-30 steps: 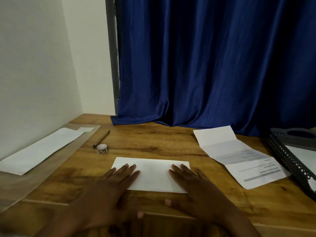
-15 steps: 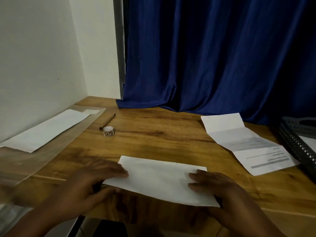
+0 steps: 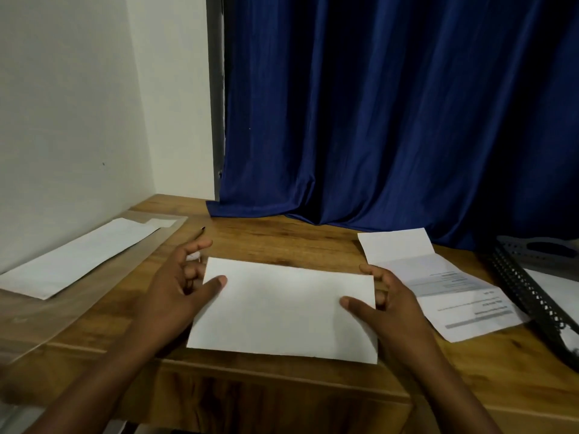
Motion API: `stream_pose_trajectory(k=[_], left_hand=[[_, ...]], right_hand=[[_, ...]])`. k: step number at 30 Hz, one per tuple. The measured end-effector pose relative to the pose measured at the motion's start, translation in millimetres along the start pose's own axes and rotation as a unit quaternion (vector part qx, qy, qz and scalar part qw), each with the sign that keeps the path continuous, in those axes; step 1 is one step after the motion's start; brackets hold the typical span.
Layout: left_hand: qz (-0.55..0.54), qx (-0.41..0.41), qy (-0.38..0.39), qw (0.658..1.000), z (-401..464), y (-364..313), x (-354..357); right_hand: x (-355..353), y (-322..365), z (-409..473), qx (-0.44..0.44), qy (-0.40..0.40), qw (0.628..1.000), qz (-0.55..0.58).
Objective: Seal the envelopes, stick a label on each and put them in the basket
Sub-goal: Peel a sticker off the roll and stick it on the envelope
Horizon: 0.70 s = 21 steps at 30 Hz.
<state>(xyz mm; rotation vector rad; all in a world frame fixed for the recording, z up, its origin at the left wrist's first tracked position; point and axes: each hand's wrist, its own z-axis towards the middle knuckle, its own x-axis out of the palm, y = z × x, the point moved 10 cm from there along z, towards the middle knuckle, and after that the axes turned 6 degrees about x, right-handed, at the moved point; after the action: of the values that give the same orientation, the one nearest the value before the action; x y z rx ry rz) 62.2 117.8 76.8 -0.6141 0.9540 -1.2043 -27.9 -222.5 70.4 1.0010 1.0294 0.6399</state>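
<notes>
Hands are holding a plain white envelope (image 3: 282,308) by its short ends above the near edge of the wooden desk (image 3: 282,242): the left hand (image 3: 175,289) is pinching the left end with thumb on top and fingers curled behind, and the right hand (image 3: 388,305) is gripping the right end likewise. No flap or label is showing on the face turned toward the camera, so the person is probably handling it between sealing and labelling. The next move is likely calling for a label, though none is plainly visible. The dark mesh basket (image 3: 529,296) is waiting at the far right, beyond an unfolded printed letter (image 3: 451,286).
</notes>
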Motion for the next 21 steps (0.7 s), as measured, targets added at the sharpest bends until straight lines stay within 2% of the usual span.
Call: stream_pose_trajectory(k=[2,4,5,8,10,12,15,18,21], left_hand=[[0.113,-0.004,0.012,0.994,2.0,15.3,7.3],[0.223,0.015,0.054,0.973,0.0,22.0,19.2],[0.257,0.027,0.073,0.963,-1.0,23.4,24.1],[0.320,0.080,0.110,0.938,-4.3,19.1,34.7],[0.334,0.096,0.119,0.930,-6.7,16.7,38.3],[0.333,0.094,0.118,0.931,-7.3,14.7,38.6],[0.334,0.096,0.116,0.930,-8.3,13.3,37.9],[0.316,0.093,0.113,0.937,-7.8,16.0,36.2],[0.236,0.051,0.086,0.966,1.2,24.7,21.7]], right_hand=[[6.5,-18.3,5.6,0.029,-0.034,0.988,-0.147],[14.2,-29.7,6.6,0.022,-0.055,0.955,-0.291],[16.4,-29.4,5.9,0.007,-0.065,0.946,-0.319],[21.8,-16.9,1.0,-0.056,-0.064,0.947,-0.311],[37.8,-11.7,-4.3,-0.094,-0.003,0.940,-0.328],[61.9,-12.8,-12.3,-0.127,0.092,0.910,-0.383],[81.0,-27.7,-17.6,-0.112,0.192,0.875,-0.430],[84.1,-33.1,-16.1,-0.102,0.217,0.863,-0.445],[86.1,-34.8,-15.1,-0.099,0.227,0.856,-0.454]])
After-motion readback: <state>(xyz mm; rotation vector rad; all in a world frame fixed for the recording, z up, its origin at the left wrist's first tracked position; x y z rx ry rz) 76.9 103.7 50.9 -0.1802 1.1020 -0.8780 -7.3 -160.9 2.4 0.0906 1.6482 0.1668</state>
